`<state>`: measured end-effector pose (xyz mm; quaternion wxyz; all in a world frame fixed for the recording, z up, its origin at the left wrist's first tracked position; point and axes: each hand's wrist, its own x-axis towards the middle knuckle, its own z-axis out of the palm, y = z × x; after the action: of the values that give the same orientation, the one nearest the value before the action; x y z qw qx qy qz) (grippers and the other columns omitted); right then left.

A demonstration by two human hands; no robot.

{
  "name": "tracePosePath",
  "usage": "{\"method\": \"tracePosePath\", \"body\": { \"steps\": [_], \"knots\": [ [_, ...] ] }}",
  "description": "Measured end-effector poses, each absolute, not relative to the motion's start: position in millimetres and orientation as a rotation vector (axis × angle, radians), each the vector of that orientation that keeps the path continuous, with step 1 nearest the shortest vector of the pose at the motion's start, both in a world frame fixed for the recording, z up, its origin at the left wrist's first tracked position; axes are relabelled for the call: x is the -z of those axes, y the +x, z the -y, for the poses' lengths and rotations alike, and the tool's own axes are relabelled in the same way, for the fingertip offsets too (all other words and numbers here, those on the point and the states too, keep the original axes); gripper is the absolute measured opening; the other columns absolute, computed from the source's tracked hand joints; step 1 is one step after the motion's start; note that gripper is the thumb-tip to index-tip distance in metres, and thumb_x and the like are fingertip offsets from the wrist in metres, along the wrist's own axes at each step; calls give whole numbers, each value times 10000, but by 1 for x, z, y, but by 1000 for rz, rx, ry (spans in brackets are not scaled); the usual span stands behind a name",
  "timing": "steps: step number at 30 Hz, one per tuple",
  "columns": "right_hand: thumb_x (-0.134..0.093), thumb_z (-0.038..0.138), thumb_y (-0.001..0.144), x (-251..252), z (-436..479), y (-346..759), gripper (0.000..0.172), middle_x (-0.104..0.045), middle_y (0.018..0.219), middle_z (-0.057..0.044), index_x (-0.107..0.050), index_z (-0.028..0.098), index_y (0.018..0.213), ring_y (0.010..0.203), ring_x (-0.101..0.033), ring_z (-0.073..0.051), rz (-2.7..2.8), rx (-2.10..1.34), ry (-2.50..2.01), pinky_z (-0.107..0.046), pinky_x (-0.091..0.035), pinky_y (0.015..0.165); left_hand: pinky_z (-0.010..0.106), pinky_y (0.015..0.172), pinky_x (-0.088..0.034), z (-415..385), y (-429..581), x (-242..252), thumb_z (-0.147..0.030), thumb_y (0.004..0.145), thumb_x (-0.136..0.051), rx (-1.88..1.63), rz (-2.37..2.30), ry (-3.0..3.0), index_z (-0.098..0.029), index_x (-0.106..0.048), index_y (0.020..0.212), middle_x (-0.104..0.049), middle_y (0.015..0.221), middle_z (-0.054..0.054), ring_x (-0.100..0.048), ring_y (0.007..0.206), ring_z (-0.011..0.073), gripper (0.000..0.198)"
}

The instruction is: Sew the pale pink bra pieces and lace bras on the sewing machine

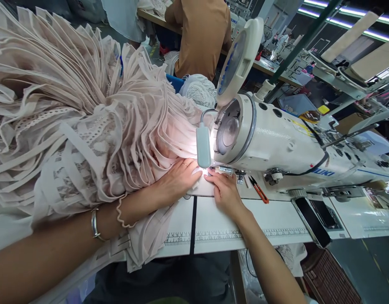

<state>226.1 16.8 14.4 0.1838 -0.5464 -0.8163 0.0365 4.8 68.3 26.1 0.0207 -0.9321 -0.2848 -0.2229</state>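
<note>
My left hand (177, 179) lies on pale pink fabric (169, 131) at the left of the sewing machine (276, 131). Its fingers are stretched forward, and the lamp hides the area just past the fingertips. My right hand (226, 193) reaches in from the other side, index finger extended to a small bit of fabric under the machine head and thumb apart below. The two hands' fingertips nearly meet there, in bright light. A small grey-green lamp (203, 145) on a bent neck hangs right above them. The needle cannot be made out.
A big heap of pleated, lace-trimmed garments (64, 105) covers the left side. Orange thread snips (259, 190) and a phone (311, 221) lie on the white table (220, 221), which has a printed ruler. A person in a brown top (199, 38) sits beyond, near other machines.
</note>
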Motion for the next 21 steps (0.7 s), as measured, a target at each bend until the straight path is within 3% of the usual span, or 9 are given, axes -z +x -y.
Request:
{"method": "tracePosePath", "body": {
  "steps": [8,17,21],
  "knots": [
    [-376,25,846,-15,-24,227,550,-687,1284,-82,-653,218,1281,1166,-616,-224,2360,-115,-1539,-405,-475,1012,300,663,-333,-64,1,-30,-12,962,-427,807,662,-2702,-167,-533,740,-526,714,21,-444,688,175,291],
    [-336,0,853,-10,-26,229,607,-646,1368,-88,-597,214,1358,1143,-610,-262,2472,28,-1645,-491,-380,1073,315,677,-336,-62,3,-27,-85,949,-528,819,647,-2740,-173,-519,707,-540,694,13,-468,679,176,257],
    [-340,-7,842,-13,-26,229,596,-664,1336,-105,-580,191,1350,1133,-607,-268,2480,35,-1653,-482,-397,1045,306,675,-364,-60,3,-27,-12,923,-485,741,655,-2829,-176,-489,723,-559,695,15,-506,667,172,259]
  ]
}}
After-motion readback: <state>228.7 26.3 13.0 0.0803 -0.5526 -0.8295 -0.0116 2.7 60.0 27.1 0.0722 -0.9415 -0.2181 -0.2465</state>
